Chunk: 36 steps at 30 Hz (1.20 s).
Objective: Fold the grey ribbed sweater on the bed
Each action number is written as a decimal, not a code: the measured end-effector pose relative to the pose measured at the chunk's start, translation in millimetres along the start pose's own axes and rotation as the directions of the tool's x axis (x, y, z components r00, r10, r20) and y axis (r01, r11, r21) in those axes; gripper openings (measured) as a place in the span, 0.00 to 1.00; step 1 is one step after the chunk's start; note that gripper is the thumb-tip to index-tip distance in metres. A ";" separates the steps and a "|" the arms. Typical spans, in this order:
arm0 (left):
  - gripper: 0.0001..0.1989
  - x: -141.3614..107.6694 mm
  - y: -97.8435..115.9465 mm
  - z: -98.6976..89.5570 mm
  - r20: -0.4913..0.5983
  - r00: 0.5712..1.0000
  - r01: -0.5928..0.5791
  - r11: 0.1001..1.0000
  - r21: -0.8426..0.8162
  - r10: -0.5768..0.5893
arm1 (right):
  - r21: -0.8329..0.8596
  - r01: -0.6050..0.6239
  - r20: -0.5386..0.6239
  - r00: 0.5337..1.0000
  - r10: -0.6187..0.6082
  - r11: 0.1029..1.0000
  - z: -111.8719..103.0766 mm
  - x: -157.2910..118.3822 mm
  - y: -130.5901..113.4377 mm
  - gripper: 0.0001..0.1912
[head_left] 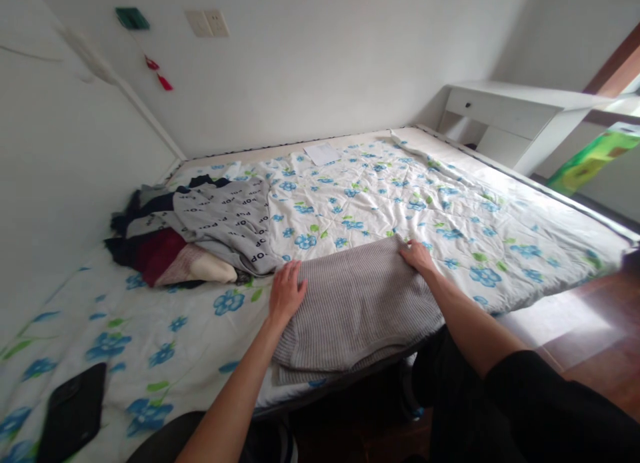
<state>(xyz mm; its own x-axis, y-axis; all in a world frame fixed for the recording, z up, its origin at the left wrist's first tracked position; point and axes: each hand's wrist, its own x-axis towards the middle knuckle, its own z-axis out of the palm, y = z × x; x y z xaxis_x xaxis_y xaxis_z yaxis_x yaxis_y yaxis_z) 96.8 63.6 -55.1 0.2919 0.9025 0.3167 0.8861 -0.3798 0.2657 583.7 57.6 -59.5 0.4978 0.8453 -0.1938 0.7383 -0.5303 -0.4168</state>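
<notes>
A grey ribbed knit garment (357, 303) lies folded at the front edge of the bed, which has a white sheet (330, 223) with blue flowers. My left hand (287, 293) rests flat on the garment's left side, fingers spread a little. At its far right corner, my right hand (417, 256) pinches the fabric between thumb and fingers. To the left is a heap of clothes, with a grey lettered top (220, 216) and a dark red and cream piece (170, 260).
A black phone (73, 410) lies on the sheet at the lower left. White paper (321, 154) is near the wall. Beyond the bed's right side stands a white desk (505, 116), with a green and yellow package (593, 160) beside it.
</notes>
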 end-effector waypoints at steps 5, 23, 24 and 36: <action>0.35 -16.1 12.7 26.7 0.173 0.985 -0.018 0.991 0.134 -0.006 | -0.131 0.180 -0.071 0.979 -0.190 0.975 15.3 -21.8 -38.2 0.36; 0.34 -18.9 8.2 33.2 0.120 0.993 -0.011 0.987 0.163 -0.009 | 0.050 0.723 0.265 0.655 -0.708 0.689 112.1 -101.6 -165.7 0.38; 0.34 -18.9 9.2 32.6 0.122 0.992 -0.006 0.987 0.160 -0.013 | 0.032 0.734 0.281 0.645 -0.711 0.678 102.5 -87.1 -150.5 0.39; 0.35 -17.4 13.1 27.9 0.160 0.986 0.025 0.988 0.151 -0.049 | -0.191 0.429 0.344 0.872 -0.350 0.883 24.4 24.8 -1.9 0.43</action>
<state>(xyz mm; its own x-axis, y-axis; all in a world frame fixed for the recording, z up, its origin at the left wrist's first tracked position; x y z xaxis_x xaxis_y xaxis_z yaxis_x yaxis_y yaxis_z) 113.4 48.7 -82.5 0.3022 0.9409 0.1533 0.9371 -0.3226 0.1330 583.5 81.1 -85.2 0.0194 0.9443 -0.3284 0.9522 -0.1176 -0.2819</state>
